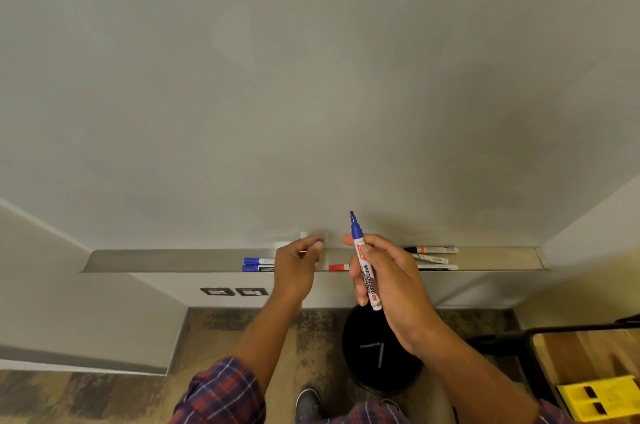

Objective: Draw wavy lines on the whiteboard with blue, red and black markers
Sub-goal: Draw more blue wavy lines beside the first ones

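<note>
Whiteboard point(311, 77): smooth, pale grey-white face with faint cloudy smears.

Right hand point(391, 281): fingers point(356, 276) curled round the white cylindrical barrel of the blue marker point(366, 273). The marker is uncapped, its tapered blue nose and dark tip pointing up before the board's lower edge. Whether the tip touches the board cannot be told.

Left hand point(294, 271): thumb and fingertips pinch the small blue cap point(318, 241), just left of the marker.

Brushed-metal tray point(156, 261) under the board: two blue-capped markers point(258, 261) at left, a red-capped marker point(338, 267) mid-tray, a black-capped marker point(431, 250) with an orange band at right.

Below: mottled floor point(225, 326), round black bin point(374, 364), wood-grain worktop point(588, 351) bearing a yellow plastic block point(602, 399). Plaid sleeve point(221, 392).
</note>
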### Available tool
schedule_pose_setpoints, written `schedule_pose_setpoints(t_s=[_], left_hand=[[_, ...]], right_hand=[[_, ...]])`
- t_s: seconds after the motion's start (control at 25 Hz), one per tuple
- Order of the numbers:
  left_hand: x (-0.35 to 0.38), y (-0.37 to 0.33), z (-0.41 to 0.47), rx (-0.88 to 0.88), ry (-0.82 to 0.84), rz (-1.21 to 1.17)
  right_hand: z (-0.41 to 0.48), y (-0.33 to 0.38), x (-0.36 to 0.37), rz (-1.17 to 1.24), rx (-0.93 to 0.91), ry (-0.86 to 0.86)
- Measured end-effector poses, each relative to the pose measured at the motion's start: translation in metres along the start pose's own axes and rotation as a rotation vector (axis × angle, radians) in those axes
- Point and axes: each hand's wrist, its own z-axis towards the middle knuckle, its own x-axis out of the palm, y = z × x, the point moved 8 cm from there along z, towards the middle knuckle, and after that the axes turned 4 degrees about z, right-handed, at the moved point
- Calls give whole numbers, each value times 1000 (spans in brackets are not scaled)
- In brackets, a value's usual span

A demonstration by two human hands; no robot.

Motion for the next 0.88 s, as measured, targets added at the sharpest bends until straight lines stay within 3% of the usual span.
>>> schedule_pose_setpoints(t_s=[0.24,0.36,0.52,0.88], left_hand=[[14,35,44,205,151,765],[23,39,51,344,142,1082],[32,47,58,418,148,1220],[34,71,60,401,200,1337]], right_hand=[[-1,5,-3,-66,-36,-15],[-1,6,-3,-97,-41,-11],[-2,9,2,-138,-61,23],[0,27,8,-182,-142,35]])
